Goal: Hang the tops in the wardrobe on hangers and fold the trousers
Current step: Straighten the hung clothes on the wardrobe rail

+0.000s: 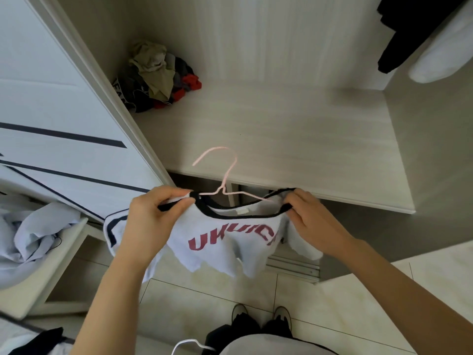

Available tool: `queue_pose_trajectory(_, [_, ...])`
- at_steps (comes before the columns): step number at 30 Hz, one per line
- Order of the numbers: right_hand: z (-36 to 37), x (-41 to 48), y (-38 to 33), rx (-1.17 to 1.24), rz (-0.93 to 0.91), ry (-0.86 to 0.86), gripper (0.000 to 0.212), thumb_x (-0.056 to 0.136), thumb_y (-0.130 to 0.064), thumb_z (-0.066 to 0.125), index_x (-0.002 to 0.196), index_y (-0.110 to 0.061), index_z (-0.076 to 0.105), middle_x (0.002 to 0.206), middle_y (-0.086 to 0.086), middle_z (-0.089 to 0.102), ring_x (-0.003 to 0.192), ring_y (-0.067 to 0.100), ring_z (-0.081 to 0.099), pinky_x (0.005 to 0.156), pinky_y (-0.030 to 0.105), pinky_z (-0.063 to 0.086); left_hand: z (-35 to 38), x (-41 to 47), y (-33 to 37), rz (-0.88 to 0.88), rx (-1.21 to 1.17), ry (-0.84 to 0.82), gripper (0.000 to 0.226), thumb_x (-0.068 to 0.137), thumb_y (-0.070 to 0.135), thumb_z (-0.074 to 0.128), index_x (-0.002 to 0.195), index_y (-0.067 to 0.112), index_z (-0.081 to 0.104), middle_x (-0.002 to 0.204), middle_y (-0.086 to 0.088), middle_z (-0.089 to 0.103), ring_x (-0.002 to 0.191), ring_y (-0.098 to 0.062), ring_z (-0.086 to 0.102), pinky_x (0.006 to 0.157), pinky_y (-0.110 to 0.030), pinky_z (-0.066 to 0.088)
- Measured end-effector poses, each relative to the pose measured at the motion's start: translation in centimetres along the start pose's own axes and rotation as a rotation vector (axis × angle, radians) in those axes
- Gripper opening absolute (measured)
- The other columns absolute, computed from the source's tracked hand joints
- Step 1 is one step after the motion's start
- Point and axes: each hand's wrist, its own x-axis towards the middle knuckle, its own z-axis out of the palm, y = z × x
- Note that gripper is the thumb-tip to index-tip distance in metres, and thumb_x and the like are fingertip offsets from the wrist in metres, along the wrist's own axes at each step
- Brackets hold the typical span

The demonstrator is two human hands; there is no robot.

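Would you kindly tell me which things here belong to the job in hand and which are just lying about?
In hand: white top, pink hanger, left hand, right hand.

Lying about: heap of clothes on the wardrobe shelf, pale blue cloth in the open drawer, white hanger at the bottom edge, black garment hanging top right.
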Motion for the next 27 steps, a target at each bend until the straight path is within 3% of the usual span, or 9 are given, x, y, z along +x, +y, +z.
queue_pose_trajectory(4, [-0.2, 1.1, -4.4, 0.239, -0.022, -0.017, 0.01, 0.099, -0.016, 0.041, 0.093, -0.013, 0.049, 0.089, 0.0, 0.049, 0.07, 0.016, 0.049, 0.064, 0.035, 0.044, 1.8, 0.3, 0.9, 0.149, 0.022, -0.068, 0.017, 0.083, 0.026, 0.07, 0.095, 0.016, 0.077, 0.091, 0.017, 0.07, 0.088, -0.003, 0.066, 0.08, -0.01, 0.048])
queue_pose_trajectory(8, [-1.4, 1.3, -5.4, 0.58, 0.056, 0.109, 0.009, 0.093, -0.013, 0.049, 0.084, -0.013, 0.05, 0.07, 0.016, 0.046, 0.061, 0.03, 0.039, 0.056, 0.029, 0.029, 1.2, -0.3, -0.8, 0.131, 0.085, -0.058, 0.008, 0.085, 0.022, 0.075, 0.093, 0.019, 0.074, 0.085, 0.016, 0.067, 0.088, 0.0, 0.061, 0.077, -0.005, 0.042])
queue_pose_trajectory(10, [-2.5, 1.1, -4.8, 0.615, 0.072, 0.167, 0.008, 0.087, -0.022, 0.052, 0.082, -0.017, 0.05, 0.069, 0.006, 0.047, 0.06, 0.023, 0.039, 0.057, 0.023, 0.031, 0.0, -0.6, -2.0, 0.067, 0.106, -0.039, 0.004, 0.085, 0.02, 0.073, 0.084, 0.024, 0.072, 0.075, 0.012, 0.063, 0.082, -0.002, 0.059, 0.071, -0.009, 0.042])
queue_pose_trajectory(12, [-3.4, 1.1, -4.1, 0.616, 0.084, 0.2, 0.006, 0.085, -0.017, 0.056, 0.087, -0.019, 0.051, 0.077, -0.009, 0.051, 0.067, 0.008, 0.047, 0.063, 0.016, 0.036, -1.2, -0.6, -3.0, -0.003, 0.085, -0.008, 0.024, 0.086, 0.009, 0.073, 0.079, 0.031, 0.067, 0.078, 0.011, 0.06, 0.076, -0.004, 0.057, 0.064, -0.015, 0.045])
queue_pose_trajectory(16, [-4.0, 1.4, -3.5, 0.507, 0.064, 0.206, 0.051, 0.084, 0.003, 0.061, 0.122, -0.026, 0.045, 0.105, -0.011, 0.051, 0.1, 0.01, 0.054, 0.087, 0.021, 0.045, -1.8, -0.1, -2.6, -0.067, 0.007, 0.051, 0.04, 0.093, 0.013, 0.064, 0.079, 0.05, 0.063, 0.085, 0.011, 0.059, 0.078, -0.007, 0.057, 0.063, -0.034, 0.049])
queue_pose_trajectory(20, [-4.4, 1.8, -3.8, 0.524, 0.08, 0.21, 0.071, 0.084, 0.001, 0.064, 0.138, -0.034, 0.033, 0.116, -0.005, 0.046, 0.083, 0.016, 0.055, 0.078, 0.025, 0.051, -1.4, 0.0, -2.1, -0.135, -0.084, 0.078, 0.026, 0.096, 0.015, 0.059, 0.084, 0.037, 0.064, 0.079, 0.014, 0.06, 0.069, -0.006, 0.054, 0.058, -0.034, 0.049])
queue_pose_trajectory(22, [-4.8, 1.6, -3.5, 0.553, 0.142, 0.229, 0.055, 0.088, -0.011, 0.066, 0.132, -0.035, 0.043, 0.112, -0.007, 0.054, 0.073, 0.014, 0.058, 0.069, 0.023, 0.052, -1.4, -0.2, -2.4, -0.171, -0.128, 0.104, 0.02, 0.097, 0.012, 0.059, 0.086, 0.027, 0.067, 0.075, 0.014, 0.061, 0.067, -0.005, 0.054, 0.056, -0.023, 0.048])
queue_pose_trajectory(25, [-5.0, 1.1, -3.2, 0.442, 0.147, 0.209, 0.013, 0.093, -0.021, 0.062, 0.103, -0.027, 0.068, 0.09, -0.011, 0.069, 0.08, 0.007, 0.064, 0.073, 0.017, 0.05, -1.4, -0.7, -2.7, -0.19, -0.122, 0.137, 0.019, 0.097, 0.011, 0.058, 0.087, 0.025, 0.067, 0.077, 0.015, 0.064, 0.072, -0.002, 0.055, 0.063, -0.007, 0.039])
queue_pose_trajectory(27, [-4.8, 0.7, -3.1, 0.4, 0.093, 0.242, 0.012, 0.094, -0.017, 0.061, 0.097, -0.02, 0.072, 0.087, -0.01, 0.07, 0.082, 0.007, 0.064, 0.073, 0.012, 0.046, -1.5, -0.7, -2.6, -0.18, -0.077, 0.111, 0.017, 0.096, 0.012, 0.059, 0.086, 0.024, 0.066, 0.078, 0.017, 0.062, 0.075, -0.001, 0.055, 0.065, -0.006, 0.038])
